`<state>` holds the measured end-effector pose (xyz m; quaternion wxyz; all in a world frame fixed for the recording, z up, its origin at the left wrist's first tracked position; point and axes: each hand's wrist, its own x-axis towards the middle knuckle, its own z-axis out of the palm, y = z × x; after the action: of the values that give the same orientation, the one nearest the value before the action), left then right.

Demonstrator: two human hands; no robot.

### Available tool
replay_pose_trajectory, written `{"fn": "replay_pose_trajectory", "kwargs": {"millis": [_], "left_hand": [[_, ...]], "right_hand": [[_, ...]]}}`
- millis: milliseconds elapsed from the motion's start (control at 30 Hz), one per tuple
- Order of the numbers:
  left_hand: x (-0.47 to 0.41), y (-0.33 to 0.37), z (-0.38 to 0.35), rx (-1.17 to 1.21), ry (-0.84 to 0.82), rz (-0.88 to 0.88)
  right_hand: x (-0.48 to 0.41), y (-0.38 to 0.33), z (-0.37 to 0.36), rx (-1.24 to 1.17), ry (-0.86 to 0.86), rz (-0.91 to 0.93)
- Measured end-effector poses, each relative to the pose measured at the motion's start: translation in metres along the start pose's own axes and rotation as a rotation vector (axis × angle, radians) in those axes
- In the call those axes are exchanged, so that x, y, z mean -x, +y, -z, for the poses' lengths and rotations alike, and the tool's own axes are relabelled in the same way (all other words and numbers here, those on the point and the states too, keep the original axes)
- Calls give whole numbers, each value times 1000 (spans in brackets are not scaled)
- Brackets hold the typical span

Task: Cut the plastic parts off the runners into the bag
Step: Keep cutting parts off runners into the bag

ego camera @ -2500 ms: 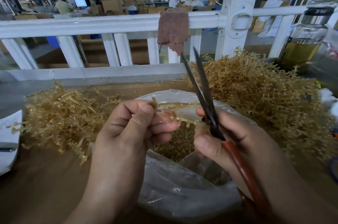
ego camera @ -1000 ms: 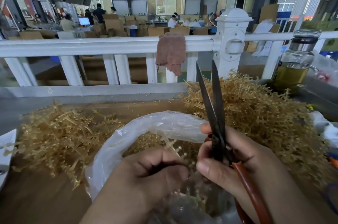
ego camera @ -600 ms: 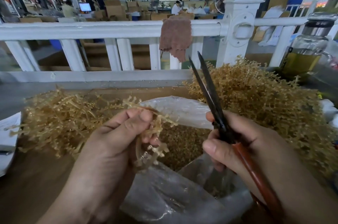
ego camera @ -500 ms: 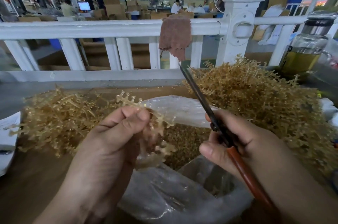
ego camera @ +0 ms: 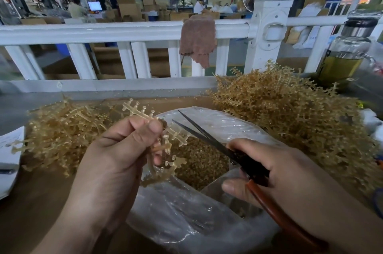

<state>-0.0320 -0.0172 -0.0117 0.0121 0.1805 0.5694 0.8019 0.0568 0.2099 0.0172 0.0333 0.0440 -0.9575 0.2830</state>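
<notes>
Left hand (ego camera: 116, 156), fingers tight on runner (ego camera: 137, 109); right hand (ego camera: 286, 171), fingers round part-open scissors (ego camera: 249, 163) over bag (ego camera: 186, 222)

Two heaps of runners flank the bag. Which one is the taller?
The right heap, beside the glass bottle, rises well above the bag; the left heap lies lower and flatter.
</notes>
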Motion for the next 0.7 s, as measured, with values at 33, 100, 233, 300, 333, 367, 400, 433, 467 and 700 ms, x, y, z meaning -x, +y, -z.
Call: {"fn": "replay_pose_trajectory", "kwargs": {"millis": [33,100,233,300,333,367,400,433,467,700], "left_hand": [[0,0,1,1,10,-10],[-1,1,3,3,17,-14],[0,2,5,-47,31,-37],[1,3,3,-91,38,-52],[1,3,2,-98,29,-61],[1,3,1,-93,18,-72],[1,3,0,-85,10,-81],[1,3,-1,-78,3,-86],[1,3,-2,-77,-6,-88],[2,1,-4,-73,-41,-99]], "right_hand": [[0,0,1,1,-15,-1],[0,1,3,-17,-37,5],[0,3,1,-2,-48,27],[0,3,0,10,-44,24],[0,3,0,17,-43,22],[0,3,-1,21,-43,20],[1,2,-1,28,-44,18],[1,2,-1,39,-45,16],[1,2,-1,49,-45,15],[1,3,0,94,-24,27]]}}
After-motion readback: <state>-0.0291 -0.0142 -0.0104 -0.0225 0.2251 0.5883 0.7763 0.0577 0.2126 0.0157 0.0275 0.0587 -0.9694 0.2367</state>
